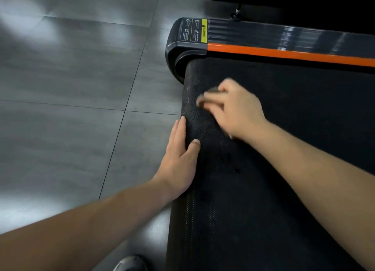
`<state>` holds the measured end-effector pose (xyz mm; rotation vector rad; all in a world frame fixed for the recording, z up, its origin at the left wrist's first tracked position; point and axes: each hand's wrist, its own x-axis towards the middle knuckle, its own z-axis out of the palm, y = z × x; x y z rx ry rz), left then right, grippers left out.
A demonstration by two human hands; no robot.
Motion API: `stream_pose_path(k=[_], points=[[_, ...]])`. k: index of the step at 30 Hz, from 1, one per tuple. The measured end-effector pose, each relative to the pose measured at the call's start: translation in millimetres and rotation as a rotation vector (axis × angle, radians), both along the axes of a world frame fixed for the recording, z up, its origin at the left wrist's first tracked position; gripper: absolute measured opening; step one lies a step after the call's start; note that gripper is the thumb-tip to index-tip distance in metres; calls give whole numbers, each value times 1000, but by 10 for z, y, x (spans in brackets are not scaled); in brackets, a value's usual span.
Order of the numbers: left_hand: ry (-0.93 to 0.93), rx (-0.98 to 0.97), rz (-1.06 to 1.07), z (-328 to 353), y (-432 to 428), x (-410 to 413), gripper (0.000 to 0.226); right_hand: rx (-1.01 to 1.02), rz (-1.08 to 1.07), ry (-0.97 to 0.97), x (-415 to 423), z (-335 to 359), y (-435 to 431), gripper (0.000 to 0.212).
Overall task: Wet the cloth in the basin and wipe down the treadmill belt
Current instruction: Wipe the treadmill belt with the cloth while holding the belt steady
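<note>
1. Wiping looks under way: I read the right hand (233,108) as bunched round the cloth (212,90), pressed on the treadmill belt (284,108) near its end; blur hides detail.
2. Left hand (178,161) lies flat, fingers straight, on the belt's end edge.
3. Wetting presumably done; no basin in view. Most of the belt probably remains.
4. Count: two hands, one cloth, one belt, one shoe (129,263).

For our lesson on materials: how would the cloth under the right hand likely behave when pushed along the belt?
Probably floppy: the cloth bunches small under the right hand. It likely drags rather than slides, as the treadmill belt looks dotted and grippy.
</note>
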<state>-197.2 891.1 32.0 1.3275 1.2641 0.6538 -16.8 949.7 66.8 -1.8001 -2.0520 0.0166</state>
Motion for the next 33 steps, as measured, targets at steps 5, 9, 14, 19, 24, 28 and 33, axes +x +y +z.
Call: stream_pose_path(k=[5, 9, 14, 19, 24, 28, 33], points=[[-89, -107, 12, 12, -271, -113, 66, -75, -92, 28, -255, 19, 157, 31], [-90, -97, -35, -45, -446, -212, 73, -78, 272, 60, -272, 25, -696, 31], [-137, -71, -4, -110, -514, -219, 82, -14, 63, -36, -275, 36, -114, 30], [-230, -125, 43, -177, -555, -221, 86, -79, 72, 31, -352, 12, -346, 32], [-210, -123, 46, -149, -576, -238, 88, -19, 235, 13, -283, -4, -872, 37], [-187, -101, 23, -135, -585, -246, 86, -7, -102, 33, -264, 3, -337, 31], [-183, -105, 44, -119, -630, -248, 88, -20, 82, 58, -270, -35, -944, 31]])
